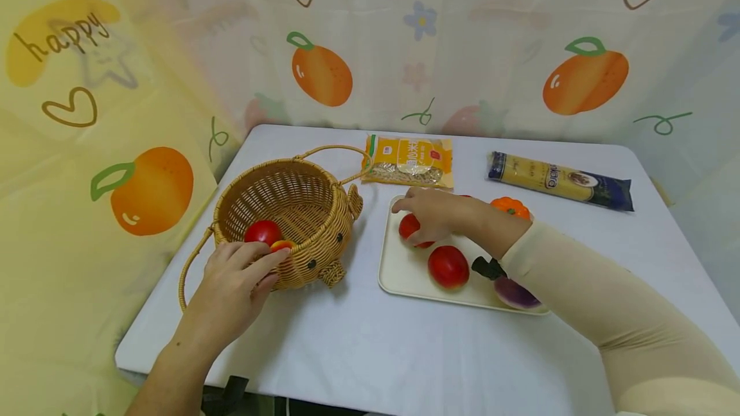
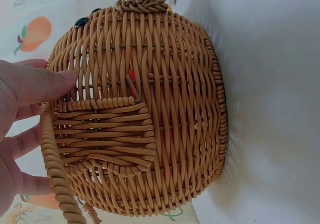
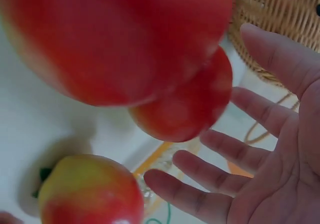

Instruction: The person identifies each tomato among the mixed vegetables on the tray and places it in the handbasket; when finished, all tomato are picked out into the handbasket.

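My left hand (image 1: 234,284) holds the near rim of a wicker basket (image 1: 315,252) with an animal face, thumb on the outer wall and fingers over the edge. Inside the basket lie a red fruit (image 1: 263,232) and a red-yellow one (image 1: 282,246), partly behind the fingers. Over the cream tray (image 1: 399,282), my right hand (image 1: 435,214) reaches around a round red fruit (image 3: 187,101), fingers spread and barely bent at its side. Nearer me on the tray sits another red fruit (image 1: 448,267). A red-yellow fruit (image 3: 92,191) with a green stem shows beyond, mostly hidden in the head view.
Also on the tray are an orange pumpkin-like vegetable (image 1: 511,207) and a purple eggplant (image 1: 514,293), partly covered by my right sleeve. Behind stand a yellow food packet (image 1: 409,160) and a blue-and-gold packet (image 1: 559,180). A printed curtain (image 1: 439,69) hangs behind the white table (image 1: 370,352).
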The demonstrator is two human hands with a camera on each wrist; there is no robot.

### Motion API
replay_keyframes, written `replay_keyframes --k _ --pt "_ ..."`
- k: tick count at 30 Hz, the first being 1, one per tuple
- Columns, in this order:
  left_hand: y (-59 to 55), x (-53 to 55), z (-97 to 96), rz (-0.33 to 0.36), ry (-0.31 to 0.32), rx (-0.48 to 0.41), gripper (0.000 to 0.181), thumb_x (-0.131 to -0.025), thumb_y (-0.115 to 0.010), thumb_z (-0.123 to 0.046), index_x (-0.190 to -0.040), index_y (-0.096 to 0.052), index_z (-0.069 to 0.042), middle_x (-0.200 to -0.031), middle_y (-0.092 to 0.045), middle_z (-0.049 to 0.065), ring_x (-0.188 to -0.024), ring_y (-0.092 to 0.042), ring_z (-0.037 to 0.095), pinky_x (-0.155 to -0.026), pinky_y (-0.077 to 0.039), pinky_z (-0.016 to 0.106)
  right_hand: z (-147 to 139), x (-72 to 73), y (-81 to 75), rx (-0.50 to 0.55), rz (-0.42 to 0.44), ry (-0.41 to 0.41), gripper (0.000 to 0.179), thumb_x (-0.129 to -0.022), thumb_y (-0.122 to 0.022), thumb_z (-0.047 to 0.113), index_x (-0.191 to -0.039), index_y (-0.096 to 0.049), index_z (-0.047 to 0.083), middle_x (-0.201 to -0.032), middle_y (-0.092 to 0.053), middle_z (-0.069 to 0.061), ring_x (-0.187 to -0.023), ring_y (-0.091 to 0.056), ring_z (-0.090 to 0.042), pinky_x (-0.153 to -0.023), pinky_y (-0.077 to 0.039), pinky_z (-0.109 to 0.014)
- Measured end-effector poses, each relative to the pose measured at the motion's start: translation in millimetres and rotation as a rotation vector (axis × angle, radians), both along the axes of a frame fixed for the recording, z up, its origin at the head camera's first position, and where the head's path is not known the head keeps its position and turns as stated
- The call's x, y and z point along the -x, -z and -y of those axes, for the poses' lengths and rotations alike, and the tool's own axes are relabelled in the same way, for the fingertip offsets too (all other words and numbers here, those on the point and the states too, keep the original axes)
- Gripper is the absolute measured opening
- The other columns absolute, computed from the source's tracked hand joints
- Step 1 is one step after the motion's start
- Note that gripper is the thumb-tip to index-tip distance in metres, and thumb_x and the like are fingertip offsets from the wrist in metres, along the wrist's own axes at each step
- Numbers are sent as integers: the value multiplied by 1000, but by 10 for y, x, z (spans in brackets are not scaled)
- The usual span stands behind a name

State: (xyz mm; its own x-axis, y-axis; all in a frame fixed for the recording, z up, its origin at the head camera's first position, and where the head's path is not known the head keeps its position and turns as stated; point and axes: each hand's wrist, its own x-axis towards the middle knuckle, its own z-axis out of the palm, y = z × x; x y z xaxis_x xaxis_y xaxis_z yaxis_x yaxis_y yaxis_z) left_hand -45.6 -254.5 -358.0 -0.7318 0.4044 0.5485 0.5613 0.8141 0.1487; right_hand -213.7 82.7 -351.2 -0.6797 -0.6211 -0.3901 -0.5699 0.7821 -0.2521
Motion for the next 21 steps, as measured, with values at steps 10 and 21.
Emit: replay_keyframes --k 10,21 --pt "-8 -2 0 8 -3 3 49 -70 -88 3 -115 -76 -11 -103 -68 12 -96 -56 37 -86 -44 56 -29 -2 79 -36 95 9 61 -92 -75 22 -149 -52 22 -141 -53 -12 -124 -53 -28 -107 -48 -49" --pt "-12 0 0 11 -3 2 50 -69 -89 3 -115 -76 -10 -103 -69 12 -96 -57 37 -87 -44 56 -96 -7 45 -2 64 -29 60 -92 -76 21 -147 -53 20 -135 -57 -11 -120 -54 -27 -103 -50 -48"
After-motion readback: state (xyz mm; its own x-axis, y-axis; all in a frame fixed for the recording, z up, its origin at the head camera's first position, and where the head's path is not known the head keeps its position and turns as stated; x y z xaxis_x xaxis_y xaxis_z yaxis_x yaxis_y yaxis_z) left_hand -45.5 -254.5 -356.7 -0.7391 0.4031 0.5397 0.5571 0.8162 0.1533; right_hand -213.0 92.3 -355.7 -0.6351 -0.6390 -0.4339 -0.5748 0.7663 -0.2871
